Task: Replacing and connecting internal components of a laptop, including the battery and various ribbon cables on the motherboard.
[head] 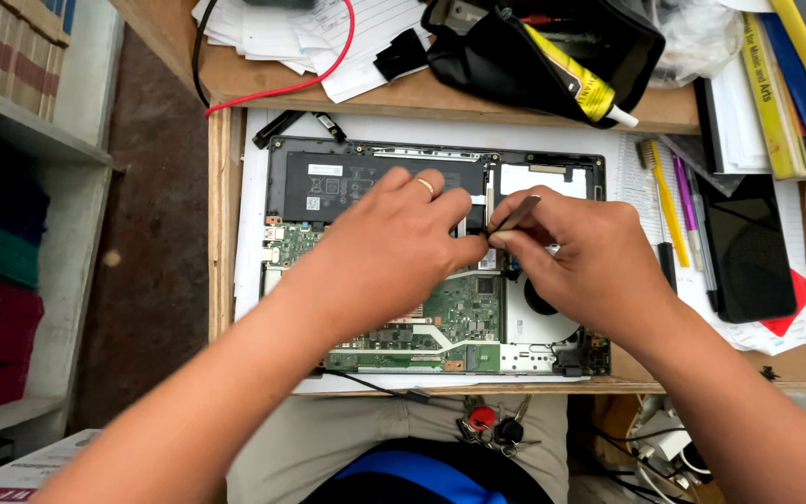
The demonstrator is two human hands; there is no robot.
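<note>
An opened laptop [310,159] lies bottom-up on a wooden desk, showing its black battery [338,177], green circuit board [464,313] and a fan [538,322]. My left hand [394,238], with a ring on one finger, rests over the middle of the laptop, its fingertips pinched at a small part near the battery's right end. My right hand [576,257] holds a thin dark metal tool [518,215] with its tip at the same spot. What lies under the fingertips is hidden.
A black phone [748,247], pens and a yellow-handled brush [664,191] lie to the right. A black pouch [552,47] with a yellow glue tube [576,79], papers and a red cable [319,70] sit behind. Keys [492,425] hang by my lap. Shelves stand left.
</note>
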